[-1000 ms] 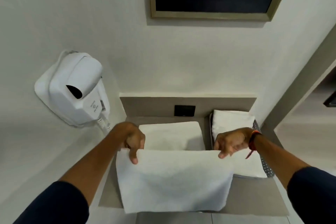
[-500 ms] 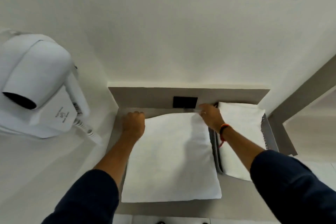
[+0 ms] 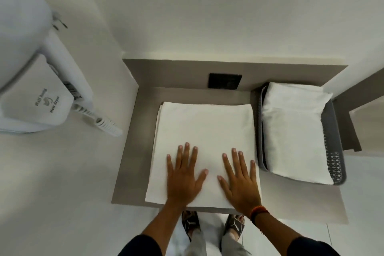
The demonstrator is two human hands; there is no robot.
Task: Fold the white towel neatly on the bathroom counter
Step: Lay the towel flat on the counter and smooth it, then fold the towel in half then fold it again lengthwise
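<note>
The white towel (image 3: 205,131) lies folded into a flat rectangle on the grey-brown counter (image 3: 137,151), its layered edges showing along the left side. My left hand (image 3: 184,174) rests palm down on the towel's near left part, fingers spread. My right hand (image 3: 239,178) lies flat on the near right part, fingers spread too, with a red and orange band at the wrist. Neither hand grips anything.
A grey perforated basket (image 3: 334,151) at the right holds another folded white towel (image 3: 295,131). A black wall socket (image 3: 225,81) sits behind the counter. A white wall hair dryer (image 3: 37,81) with a coiled cord (image 3: 99,120) hangs on the left wall. My feet (image 3: 212,226) stand below the counter edge.
Both hands let go of the towel's far corners after laying the fold over, then slid toward me and now lie flat on its near half. The camera tilted further down.
</note>
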